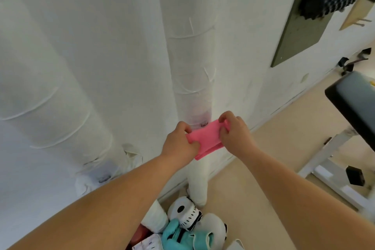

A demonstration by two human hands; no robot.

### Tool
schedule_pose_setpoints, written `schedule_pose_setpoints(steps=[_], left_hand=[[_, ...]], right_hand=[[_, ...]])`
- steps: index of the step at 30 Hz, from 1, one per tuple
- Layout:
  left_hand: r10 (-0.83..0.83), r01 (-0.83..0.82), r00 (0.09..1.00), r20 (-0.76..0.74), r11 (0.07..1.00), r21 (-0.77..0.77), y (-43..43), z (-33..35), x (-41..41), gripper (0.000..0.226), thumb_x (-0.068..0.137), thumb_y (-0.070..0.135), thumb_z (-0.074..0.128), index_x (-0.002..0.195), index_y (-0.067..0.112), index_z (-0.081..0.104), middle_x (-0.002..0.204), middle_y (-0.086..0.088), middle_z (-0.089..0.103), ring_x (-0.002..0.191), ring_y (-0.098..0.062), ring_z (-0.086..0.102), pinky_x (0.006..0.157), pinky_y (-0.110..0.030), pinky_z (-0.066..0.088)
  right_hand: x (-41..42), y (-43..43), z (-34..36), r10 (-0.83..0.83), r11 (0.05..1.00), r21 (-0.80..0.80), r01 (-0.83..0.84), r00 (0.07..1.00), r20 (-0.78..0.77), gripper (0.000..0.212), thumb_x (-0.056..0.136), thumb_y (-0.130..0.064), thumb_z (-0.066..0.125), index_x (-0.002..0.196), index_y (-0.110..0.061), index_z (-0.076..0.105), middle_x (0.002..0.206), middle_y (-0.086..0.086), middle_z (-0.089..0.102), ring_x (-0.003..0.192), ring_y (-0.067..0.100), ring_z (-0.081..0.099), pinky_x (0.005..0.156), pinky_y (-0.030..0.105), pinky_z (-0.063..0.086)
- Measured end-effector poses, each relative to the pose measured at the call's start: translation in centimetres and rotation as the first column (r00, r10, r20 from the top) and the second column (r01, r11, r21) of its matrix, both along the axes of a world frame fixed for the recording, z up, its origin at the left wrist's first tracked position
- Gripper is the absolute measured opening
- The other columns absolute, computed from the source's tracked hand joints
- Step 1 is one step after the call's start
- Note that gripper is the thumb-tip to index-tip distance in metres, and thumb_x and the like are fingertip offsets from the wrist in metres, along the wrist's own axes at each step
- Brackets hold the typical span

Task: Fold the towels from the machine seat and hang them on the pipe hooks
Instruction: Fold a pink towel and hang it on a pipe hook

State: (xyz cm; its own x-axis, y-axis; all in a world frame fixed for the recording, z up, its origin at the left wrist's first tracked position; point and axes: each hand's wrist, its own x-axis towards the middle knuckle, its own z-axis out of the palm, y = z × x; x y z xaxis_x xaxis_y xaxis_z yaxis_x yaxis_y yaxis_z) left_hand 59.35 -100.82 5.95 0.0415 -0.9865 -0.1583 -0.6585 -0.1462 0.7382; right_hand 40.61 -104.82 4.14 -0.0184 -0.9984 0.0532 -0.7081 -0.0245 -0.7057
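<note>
One pink towel [205, 138], folded into a flat, layered rectangle of soft cloth, is held up in front of the narrower of two white wrapped pipes [191, 71]. The left hand [179, 144] pinches its left edge, fingers closed on the cloth; the right hand [233, 129] grips the right edge likewise. The second, broader pipe [54, 91] stands to the left, its wrapping creased in bands. A small metal hook [204, 124] shows on the narrow pipe just beside the towel's top edge; another hook [104, 178] sits low on the broad pipe. A dark padded machine seat [353, 103] juts in at the right.
</note>
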Motion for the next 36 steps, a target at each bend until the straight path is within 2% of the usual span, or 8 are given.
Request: schedule_pose_setpoints(steps=[9,13,15,18,23,26,30,36], left_hand=[[0.059,-0.061,0.998,-0.035,0.997,-0.055,-2.3,-3.2,-0.7,0.010,0.083,0.016,0.064,0.086,0.022,0.057,0.078,0.003,0.063,0.069,-0.017,0.057,0.059,-0.026,0.047],[0.067,-0.067,0.998,-0.016,0.997,-0.023,-2.3,-3.9,-0.7,0.006,0.082,0.021,0.069,0.077,0.023,0.067,0.084,0.000,0.070,0.077,-0.019,0.064,0.061,-0.024,0.049],[0.075,-0.075,0.997,0.001,0.996,-0.049,-2.4,-4.1,-0.6,0.013,0.082,0.024,0.070,0.069,0.020,0.069,0.080,-0.006,0.069,0.071,-0.019,0.061,0.056,-0.022,0.045],[0.059,-0.059,0.998,-0.007,0.997,-0.059,-2.0,-4.3,-0.6,0.016,0.086,0.023,0.068,0.073,0.016,0.074,0.072,-0.007,0.070,0.065,-0.019,0.059,0.064,-0.035,0.056],[-0.076,0.084,0.996,0.045,0.975,-0.205,-1.0,-3.7,-0.2,0.024,0.088,0.017,0.058,0.084,0.033,0.076,0.086,0.011,0.070,0.084,-0.007,0.064,0.077,-0.033,0.056],[-0.143,0.153,0.988,0.066,0.971,-0.185,-0.9,-4.1,-0.1,0.030,0.092,0.015,0.053,0.084,0.035,0.073,0.090,0.012,0.067,0.089,-0.004,0.061,0.082,-0.032,0.055],[-0.097,0.084,0.989,-0.112,0.990,-0.116,-0.5,-3.9,-0.2,0.036,0.093,0.006,0.053,0.096,0.034,0.076,0.091,0.015,0.075,0.090,-0.001,0.069,0.090,-0.030,0.058],[-0.126,0.117,0.980,-0.156,0.991,-0.068,-0.8,-3.5,0.2,0.037,0.092,0.007,0.052,0.102,0.035,0.074,0.093,0.012,0.076,0.091,-0.003,0.071,0.090,-0.031,0.058]], right_hand=[[0.6,-1.7,-3.0,-0.030,0.988,0.153,0.017,0.996,0.082,0.024,0.092,-0.011,0.052,0.088,-0.024,0.071,0.095,0.015,0.065,0.063,0.018,0.063,0.046,0.015,0.043],[0.3,-0.8,-2.6,0.044,0.969,0.245,-0.036,0.999,-0.025,0.033,0.088,-0.045,0.049,0.076,-0.031,0.076,0.107,0.000,0.054,0.100,0.014,0.050,0.087,0.030,0.050],[1.1,-0.2,-1.5,0.097,0.958,0.277,-0.072,0.992,-0.078,0.040,0.078,-0.059,0.051,0.073,-0.026,0.073,0.092,-0.003,0.066,0.092,0.012,0.058,0.082,0.036,0.055],[2.5,0.6,-0.4,0.058,0.968,0.251,-0.030,0.993,-0.107,0.038,0.070,-0.051,0.063,0.095,-0.023,0.058,0.073,-0.008,0.071,0.077,0.015,0.067,0.066,0.037,0.057],[3.8,1.7,-0.6,-0.005,0.990,0.138,0.033,0.981,-0.194,0.038,0.086,-0.047,0.062,0.119,-0.028,0.060,0.101,-0.006,0.052,0.109,0.021,0.054,0.077,0.036,0.049],[4.3,1.3,-0.9,-0.039,0.983,0.170,0.066,0.987,-0.154,0.027,0.082,-0.043,0.061,0.104,-0.029,0.067,0.101,-0.005,0.058,0.103,0.018,0.059,0.076,0.035,0.053],[4.5,0.3,-0.3,-0.083,0.955,0.280,0.093,0.995,-0.046,0.014,0.074,-0.036,0.059,0.078,-0.026,0.066,0.056,-0.001,0.072,0.059,0.011,0.071,0.066,0.036,0.063],[5.0,0.7,-1.6,-0.098,0.974,0.193,0.122,0.986,-0.134,0.018,0.072,-0.043,0.059,0.081,-0.029,0.063,0.080,-0.004,0.066,0.080,0.018,0.065,0.066,0.033,0.056]])
